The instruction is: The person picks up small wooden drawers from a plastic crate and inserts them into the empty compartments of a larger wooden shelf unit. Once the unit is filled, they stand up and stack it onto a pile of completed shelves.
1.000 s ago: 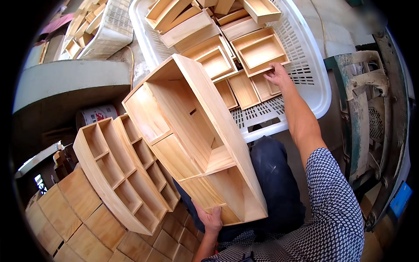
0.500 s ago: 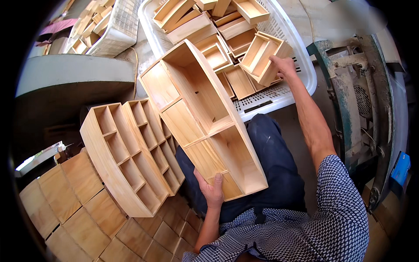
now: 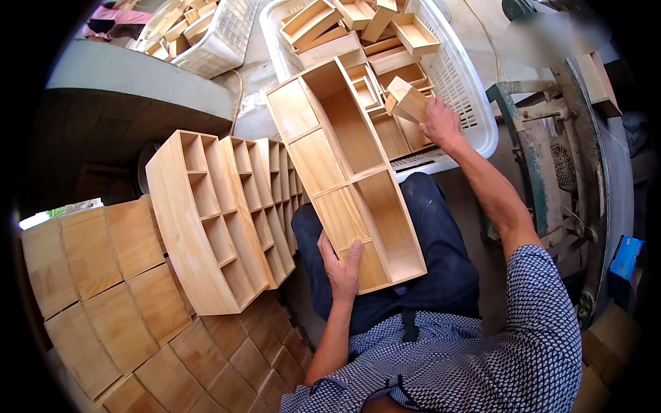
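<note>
Right hand [image 3: 441,122]: fingers closed around a small wooden drawer [image 3: 407,100], lifted just above the white basket [image 3: 475,110] beyond the far end of the shelf unit [image 3: 344,172]. Left hand [image 3: 342,263]: fingers wrapped over the near bottom edge of the shelf unit, which lies tilted across the lap. Risk: a one-handed hold at one end only; the unit could pivot and slide toward the stacked shelf units [image 3: 220,220] to its left. The drawer could catch on a divider if presented skewed.
</note>
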`<state>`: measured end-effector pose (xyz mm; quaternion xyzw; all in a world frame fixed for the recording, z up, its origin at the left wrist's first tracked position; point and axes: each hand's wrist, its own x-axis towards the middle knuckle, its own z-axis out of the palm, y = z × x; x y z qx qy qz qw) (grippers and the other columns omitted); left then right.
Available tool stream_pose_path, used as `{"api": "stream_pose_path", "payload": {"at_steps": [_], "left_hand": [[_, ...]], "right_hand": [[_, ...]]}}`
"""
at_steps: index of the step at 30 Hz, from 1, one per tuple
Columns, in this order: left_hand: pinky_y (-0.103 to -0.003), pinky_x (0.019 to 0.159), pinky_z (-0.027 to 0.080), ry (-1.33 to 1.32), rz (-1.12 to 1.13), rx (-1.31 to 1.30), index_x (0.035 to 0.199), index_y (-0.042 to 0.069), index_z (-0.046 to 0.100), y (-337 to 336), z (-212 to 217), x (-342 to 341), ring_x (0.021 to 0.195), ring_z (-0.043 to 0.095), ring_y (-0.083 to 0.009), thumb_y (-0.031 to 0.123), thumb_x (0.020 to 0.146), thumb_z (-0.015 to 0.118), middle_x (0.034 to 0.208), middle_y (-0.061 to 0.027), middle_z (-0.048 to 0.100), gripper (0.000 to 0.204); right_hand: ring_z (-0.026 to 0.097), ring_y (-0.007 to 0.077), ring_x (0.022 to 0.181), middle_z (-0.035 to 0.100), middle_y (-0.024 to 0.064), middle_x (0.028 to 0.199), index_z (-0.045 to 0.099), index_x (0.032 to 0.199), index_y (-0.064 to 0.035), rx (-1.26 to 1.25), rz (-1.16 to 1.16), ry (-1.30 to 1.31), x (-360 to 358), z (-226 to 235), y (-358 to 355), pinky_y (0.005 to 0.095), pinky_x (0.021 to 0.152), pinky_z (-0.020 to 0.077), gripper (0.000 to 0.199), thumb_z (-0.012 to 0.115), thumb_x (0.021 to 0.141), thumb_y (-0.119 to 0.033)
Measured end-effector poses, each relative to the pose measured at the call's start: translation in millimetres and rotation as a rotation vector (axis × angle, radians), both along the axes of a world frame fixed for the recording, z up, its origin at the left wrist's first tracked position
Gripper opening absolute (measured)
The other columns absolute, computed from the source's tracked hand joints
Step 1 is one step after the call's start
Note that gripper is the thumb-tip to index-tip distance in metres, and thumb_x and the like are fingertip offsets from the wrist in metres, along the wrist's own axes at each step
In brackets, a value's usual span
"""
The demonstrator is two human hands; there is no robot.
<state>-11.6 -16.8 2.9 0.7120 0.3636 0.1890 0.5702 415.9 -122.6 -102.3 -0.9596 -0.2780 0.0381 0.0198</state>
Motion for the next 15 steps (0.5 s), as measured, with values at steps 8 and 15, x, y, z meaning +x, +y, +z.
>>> {"api": "stream_pose_path", "payload": {"at_steps": [8,15], "left_hand": [[-0.046,0.122,0.038,0.017,-0.001,0.036,0.158,-0.008,0.041,2,-1,-1,0.142,0.05,-0.0386,0.044,0.105,0.074,0.152,-0.0258,0.048,0.081],[-0.046,0.119,0.042,0.013,0.01,0.107,0.156,-0.006,0.045,1,1,2,0.138,0.053,-0.0362,0.046,0.105,0.074,0.148,-0.0245,0.051,0.079]], "right_hand": [[0.073,0.0415,0.111,0.063,0.0243,0.128,0.056,0.13,0.0013,0.122,-0.203,-0.003,9,53,-11,0.0562,0.09,0.0605,0.076,0.086,0.08,-0.047],[0.073,0.0175,0.077,0.078,0.01,0.089,0.079,0.101,0.0065,0.89,-0.397,0.39,13,158,-65,0.0314,0.072,0.0585,0.062,0.092,0.081,-0.05]]}}
